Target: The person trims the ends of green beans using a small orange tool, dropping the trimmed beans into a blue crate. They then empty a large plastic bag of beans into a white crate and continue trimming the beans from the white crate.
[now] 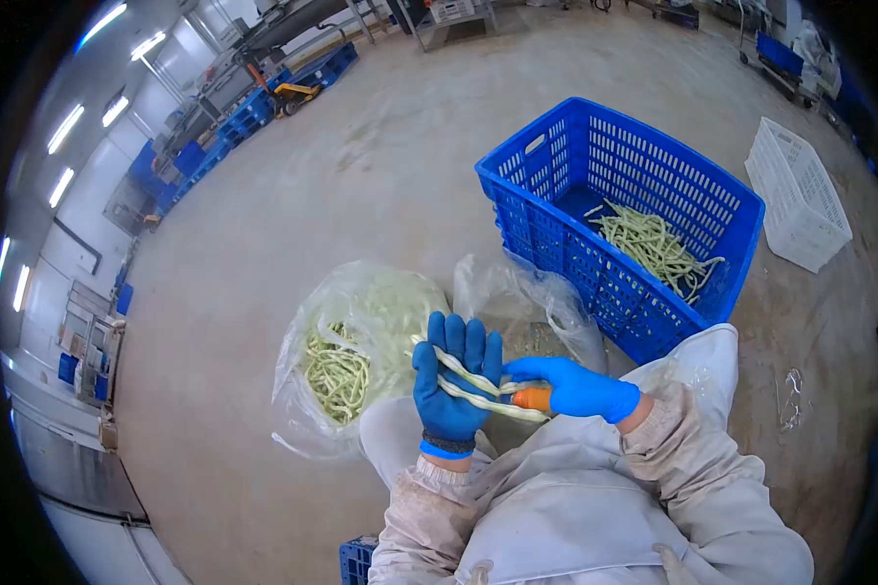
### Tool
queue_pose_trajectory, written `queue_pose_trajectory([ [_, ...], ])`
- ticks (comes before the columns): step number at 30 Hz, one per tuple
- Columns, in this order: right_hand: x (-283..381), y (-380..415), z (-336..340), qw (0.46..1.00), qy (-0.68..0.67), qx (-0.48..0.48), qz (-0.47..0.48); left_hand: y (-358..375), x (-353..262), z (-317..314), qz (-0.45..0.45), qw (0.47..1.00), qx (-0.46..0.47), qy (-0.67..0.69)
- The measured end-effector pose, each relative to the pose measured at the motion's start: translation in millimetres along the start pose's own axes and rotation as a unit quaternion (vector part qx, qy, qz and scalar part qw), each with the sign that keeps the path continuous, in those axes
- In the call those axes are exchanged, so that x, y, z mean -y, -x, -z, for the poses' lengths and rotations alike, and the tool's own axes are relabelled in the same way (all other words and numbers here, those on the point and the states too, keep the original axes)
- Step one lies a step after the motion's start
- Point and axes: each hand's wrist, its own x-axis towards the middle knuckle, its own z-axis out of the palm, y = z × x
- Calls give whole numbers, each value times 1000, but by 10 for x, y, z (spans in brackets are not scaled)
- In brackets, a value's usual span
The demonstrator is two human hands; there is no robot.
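Observation:
My left hand, in a dark blue glove, is turned palm up with long pale green beans lying across its palm and fingers. My right hand, in a bright blue glove, is closed on an orange-handled tool close to the beans; its working end cannot be made out. Left of my hands, a clear plastic bag stands open with many long beans inside. Behind my hands is another clear plastic bag, its contents mostly hidden.
A large blue crate stands ahead to the right, with a pile of long beans in it. Beyond it sits a white basket. Part of a blue crate shows below me. A yellow pallet jack stands far left.

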Motion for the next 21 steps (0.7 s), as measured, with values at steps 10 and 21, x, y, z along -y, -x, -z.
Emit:
queue_pose_trajectory([
  [10, 283, 68, 82, 991, -39, 18, -129, 75, -111, 295, 177, 947, -170, -207],
  [21, 17, 100, 390, 914, 395, -87, -27, 159, -42, 128, 339, 847, -106, -396],
])
